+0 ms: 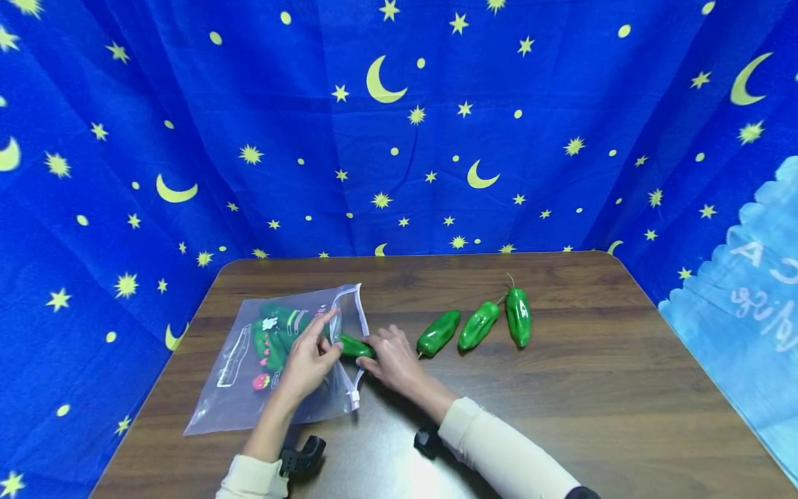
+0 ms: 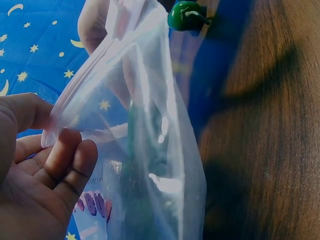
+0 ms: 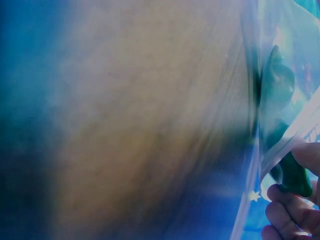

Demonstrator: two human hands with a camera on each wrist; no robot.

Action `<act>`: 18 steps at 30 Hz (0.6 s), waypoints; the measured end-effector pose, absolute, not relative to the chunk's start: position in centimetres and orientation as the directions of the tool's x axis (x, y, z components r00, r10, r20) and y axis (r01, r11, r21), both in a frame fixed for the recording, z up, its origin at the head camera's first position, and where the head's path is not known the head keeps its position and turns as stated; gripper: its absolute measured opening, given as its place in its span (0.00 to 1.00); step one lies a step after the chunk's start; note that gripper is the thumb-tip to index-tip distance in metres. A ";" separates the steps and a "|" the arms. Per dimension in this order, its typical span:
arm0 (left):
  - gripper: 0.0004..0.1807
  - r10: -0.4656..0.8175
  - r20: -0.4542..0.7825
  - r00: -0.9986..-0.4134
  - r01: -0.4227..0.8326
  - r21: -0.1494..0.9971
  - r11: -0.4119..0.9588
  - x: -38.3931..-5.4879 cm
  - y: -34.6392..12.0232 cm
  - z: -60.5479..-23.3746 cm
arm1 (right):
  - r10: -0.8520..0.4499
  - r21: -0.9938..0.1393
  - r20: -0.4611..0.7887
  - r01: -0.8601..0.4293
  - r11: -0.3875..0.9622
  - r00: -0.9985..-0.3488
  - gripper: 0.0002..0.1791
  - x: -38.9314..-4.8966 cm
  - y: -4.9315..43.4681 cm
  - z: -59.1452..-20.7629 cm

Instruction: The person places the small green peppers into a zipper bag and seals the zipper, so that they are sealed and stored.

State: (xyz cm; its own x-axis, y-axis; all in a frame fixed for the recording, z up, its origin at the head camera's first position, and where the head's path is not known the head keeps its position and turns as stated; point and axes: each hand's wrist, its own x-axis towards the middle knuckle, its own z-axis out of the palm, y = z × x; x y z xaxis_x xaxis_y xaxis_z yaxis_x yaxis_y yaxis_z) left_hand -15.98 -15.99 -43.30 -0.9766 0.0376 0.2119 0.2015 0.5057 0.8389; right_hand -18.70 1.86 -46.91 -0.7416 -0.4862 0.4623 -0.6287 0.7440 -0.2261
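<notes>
A clear zip bag (image 1: pixel 218 402) with printed pictures lies on the left of the table, several green peppers (image 1: pixel 268 346) showing through its plastic. My left hand (image 1: pixel 309 357) pinches the upper edge of the bag's mouth between thumb and fingers, lifting it; the left wrist view shows this pinch (image 2: pixel 50 135) on the zip strip. At the mouth, my right hand (image 1: pixel 394 357) holds one green pepper (image 1: pixel 357 346), which is partly inside the bag. In the right wrist view the fingers (image 3: pixel 285 215) grip that pepper (image 3: pixel 295 175) beside the zip edge.
Three more green peppers lie right of the bag: one nearest (image 1: pixel 438 333), one in the middle (image 1: pixel 479 326), one farthest right (image 1: pixel 518 317). They rest on a brown wooden table (image 1: pixel 592 388). A blue star-and-moon cloth (image 1: pixel 436 138) hangs behind and at the sides.
</notes>
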 end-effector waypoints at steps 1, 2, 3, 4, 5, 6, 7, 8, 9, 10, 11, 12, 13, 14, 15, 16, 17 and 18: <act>0.36 0.038 0.218 -0.975 0.207 0.837 0.506 -16.0 -16.0 -43.3 | -0.490 -0.230 0.458 -0.632 0.740 -0.741 0.20 -18.8 1.8 -46.9; 0.36 0.037 0.224 -0.974 0.212 0.836 0.506 -16.0 -16.0 -43.3 | -0.494 -0.236 0.453 -0.634 0.736 -0.742 0.20 -18.8 1.7 -46.9; 0.36 0.037 0.228 -0.973 0.215 0.836 0.505 -16.0 -16.0 -43.3 | -0.497 -0.239 0.449 -0.636 0.734 -0.742 0.20 -18.8 1.6 -46.9; 0.36 0.037 0.233 -0.972 0.219 0.835 0.504 -16.0 -16.0 -43.2 | -0.503 -0.238 0.450 -0.642 0.729 -0.738 0.20 -18.9 1.5 -46.9; 0.36 0.036 0.230 -0.972 0.217 0.837 0.503 -16.0 -16.0 -43.2 | -0.508 -0.240 0.451 -0.648 0.723 -0.734 0.21 -19.0 1.3 -46.9; 0.36 0.034 0.228 -0.973 0.214 0.837 0.503 -16.0 -15.9 -43.2 | -0.512 -0.242 0.451 -0.653 0.718 -0.731 0.21 -19.0 1.2 -46.9; 0.36 0.033 0.226 -0.974 0.211 0.838 0.502 -16.0 -15.9 -43.2 | -0.518 -0.238 0.452 -0.658 0.714 -0.726 0.21 -19.0 1.1 -46.9; 0.36 0.032 0.224 -0.974 0.209 0.838 0.503 -16.0 -15.9 -43.1 | -0.525 -0.234 0.451 -0.664 0.711 -0.722 0.21 -19.1 1.0 -46.9; 0.36 0.032 0.225 -0.974 0.210 0.837 0.504 -15.9 -15.9 -43.1 | -0.532 -0.225 0.452 -0.669 0.709 -0.716 0.21 -19.1 0.9 -46.8; 0.36 0.032 0.228 -0.973 0.212 0.837 0.505 -16.0 -15.9 -43.1 | -0.539 -0.221 0.452 -0.675 0.705 -0.711 0.21 -19.2 0.8 -46.8; 0.36 0.032 0.228 -0.973 0.213 0.836 0.505 -16.0 -15.9 -43.0 | -0.546 -0.217 0.448 -0.679 0.701 -0.708 0.21 -19.2 0.7 -46.8; 0.36 0.033 0.229 -0.973 0.214 0.836 0.505 -16.0 -15.9 -43.0 | -0.554 -0.212 0.443 -0.683 0.699 -0.705 0.21 -19.3 0.6 -46.8; 0.36 0.034 0.229 -0.973 0.214 0.836 0.506 -16.0 -15.9 -43.0 | -0.562 -0.210 0.438 -0.688 0.695 -0.702 0.21 -19.3 0.5 -46.7; 0.36 0.034 0.230 -0.973 0.215 0.835 0.507 -16.0 -15.9 -42.9 | -0.570 -0.210 0.432 -0.693 0.690 -0.698 0.21 -19.3 0.4 -46.7; 0.36 0.034 0.230 -0.973 0.215 0.834 0.508 -16.0 -15.9 -42.9 | -0.579 -0.211 0.427 -0.699 0.684 -0.695 0.21 -19.4 0.4 -46.7; 0.36 0.034 0.228 -0.973 0.213 0.833 0.510 -16.0 -15.9 -42.9 | -0.586 -0.216 0.420 -0.704 0.677 -0.693 0.22 -19.4 0.3 -46.7; 0.35 0.033 0.226 -0.974 0.211 0.833 0.512 -16.0 -16.0 -42.8 | -0.592 -0.218 0.414 -0.707 0.673 -0.691 0.22 -19.4 0.3 -46.7; 0.35 0.032 0.228 -0.973 0.211 0.832 0.513 -16.0 -16.0 -42.8 | -0.596 -0.223 0.408 -0.708 0.670 -0.692 0.22 -19.5 0.2 -46.7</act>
